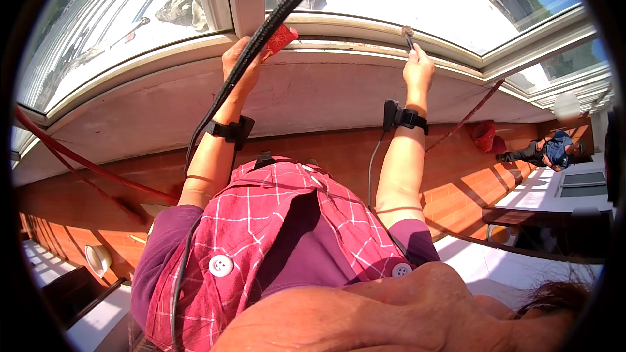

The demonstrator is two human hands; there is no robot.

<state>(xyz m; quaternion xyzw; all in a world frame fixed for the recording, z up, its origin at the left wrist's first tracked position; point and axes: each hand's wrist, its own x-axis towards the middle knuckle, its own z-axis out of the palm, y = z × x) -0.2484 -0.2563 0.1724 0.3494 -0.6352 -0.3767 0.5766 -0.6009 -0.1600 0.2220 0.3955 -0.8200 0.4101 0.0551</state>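
My left hand (238, 70) is up at the window frame, closed around a red thing with a light flower pattern (280, 40). Whether that is a cloth or a packet I cannot tell. A thick black braided cable (242, 64) passes in front of this hand and hides part of its fingers. Further right, my right hand (418, 70) grips a small brush (409, 36) by its handle. The brush's brownish bristles point up at the window sill (352, 45). Both wrists wear black straps with small black devices.
Sunlit glass (391, 0) stretches along the far side above a pale wall (313, 91). Red bars (85, 163) slant down on the left, another red pole (466, 116) on the right. A red bucket (484, 135) stands on the tiled floor, near a seated person (554, 150).
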